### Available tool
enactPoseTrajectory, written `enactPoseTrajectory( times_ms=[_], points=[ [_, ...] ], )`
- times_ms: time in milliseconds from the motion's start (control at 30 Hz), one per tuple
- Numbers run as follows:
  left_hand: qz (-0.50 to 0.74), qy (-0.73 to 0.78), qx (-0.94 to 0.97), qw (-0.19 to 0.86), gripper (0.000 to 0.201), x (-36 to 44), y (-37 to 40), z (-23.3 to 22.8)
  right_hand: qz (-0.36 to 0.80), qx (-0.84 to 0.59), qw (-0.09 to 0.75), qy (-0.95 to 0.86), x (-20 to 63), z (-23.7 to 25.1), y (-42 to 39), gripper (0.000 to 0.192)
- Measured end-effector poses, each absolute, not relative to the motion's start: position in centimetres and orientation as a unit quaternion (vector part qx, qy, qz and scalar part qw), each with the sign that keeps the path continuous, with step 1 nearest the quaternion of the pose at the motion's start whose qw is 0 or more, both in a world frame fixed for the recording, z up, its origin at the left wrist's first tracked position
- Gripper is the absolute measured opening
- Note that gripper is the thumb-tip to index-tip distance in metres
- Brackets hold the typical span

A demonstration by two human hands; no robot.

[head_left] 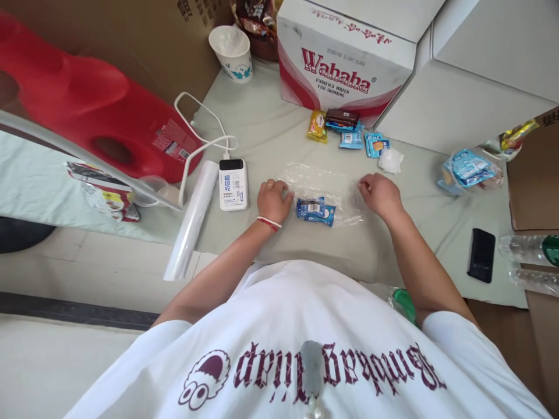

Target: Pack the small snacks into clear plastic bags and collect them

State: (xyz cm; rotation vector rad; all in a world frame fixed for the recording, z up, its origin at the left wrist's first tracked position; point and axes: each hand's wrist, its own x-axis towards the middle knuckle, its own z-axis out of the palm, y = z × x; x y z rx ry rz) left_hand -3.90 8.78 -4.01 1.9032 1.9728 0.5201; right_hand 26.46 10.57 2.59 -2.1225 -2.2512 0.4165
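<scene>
A sheet of clear plastic film [323,179] lies on the table between my hands. Two small blue snack packets [315,209] rest on it, partly overlapping. At the film's left edge is my left hand [274,202], fingers curled and closed on the plastic, with a red and white bracelet at the wrist. My right hand [381,195] pinches the right edge, thumb and fingertips together. The exact grip points are hard to see because the film is transparent.
Left of me are a white power bank [233,189] with a cable, a film roll [192,221] and a red jug [100,105]. Behind stand a paper cup [231,55], snack packets [318,127] and a Wahaha box [340,70]. Rightward lie a snack tub [454,185] and black phone [481,255].
</scene>
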Motion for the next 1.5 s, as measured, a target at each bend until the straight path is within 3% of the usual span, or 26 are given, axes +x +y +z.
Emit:
enactPoseTrajectory(
  times_ms=[100, 167, 300, 467, 567, 700, 800, 967, 1067, 1233, 1333, 1433, 1500],
  points=[
    [0.189, 0.718, 0.653, 0.146, 0.057, -3.8, 8.5, -4.0, 0.13, -0.62, 0.021, -0.773, 21.9, 1.9, 13.7, 0.047],
    [0.176, 0.725, 0.648, 0.152, 0.063, -3.8, 8.5, -3.8, 0.143, -0.619, -0.015, -0.773, 19.2, 1.0, 15.4, 0.055],
    [0.175, 0.737, 0.629, 0.177, 0.037, -3.7, 8.9, -3.7, 0.197, -0.618, -0.059, -0.759, 17.1, 0.7, 16.9, 0.027],
    [0.203, 0.719, 0.635, 0.199, 0.01, -3.4, 8.9, -3.9, 0.176, -0.509, 0.022, -0.842, 18.1, 4.2, 13.5, 0.025],
    [0.214, 0.698, 0.652, 0.206, 0.007, -3.6, 8.7, -4.1, 0.151, -0.434, -0.036, -0.887, 18.2, 5.0, 9.4, 0.029],
    [0.233, 0.682, 0.659, 0.216, 0.025, -5.0, 8.4, -4.1, 0.173, -0.385, -0.109, -0.9, 18.2, 2.7, 4.9, 0.048],
    [0.262, 0.675, 0.641, 0.254, 0.022, -6.4, 8.3, -3.7, 0.191, -0.422, -0.074, -0.883, 18.7, 0.3, 3.2, 0.062],
    [0.372, 0.598, 0.614, 0.357, 0.021, -6.1, 7.4, -1.6, 0.225, -0.438, -0.021, -0.87, 19.0, -1.4, 2.5, 0.055],
    [0.363, 0.552, 0.642, 0.389, 0.019, -3.6, 6.3, -0.5, 0.24, -0.449, 0.025, -0.861, 18.7, -1.8, 2.6, 0.051],
    [0.222, 0.558, 0.731, 0.324, 0.029, 0.3, 4.9, -1.1, 0.306, -0.438, 0.178, -0.826, 19.4, -2.0, 1.9, 0.038],
    [0.177, 0.582, 0.745, 0.271, 0.034, 0.9, 4.6, -1.9, 0.227, -0.577, 0.25, -0.744, 20.9, -2.0, 1.2, 0.036],
    [0.163, 0.596, 0.753, 0.227, 0.029, 0.8, 4.5, -2.2, 0.099, -0.71, 0.221, -0.661, 22.7, -1.9, 0.8, 0.04],
    [0.172, 0.612, 0.742, 0.21, 0.026, 0.7, 4.4, -2.2, 0.088, -0.727, 0.193, -0.653, 23.6, -1.4, 1.0, 0.03]
  ],
)
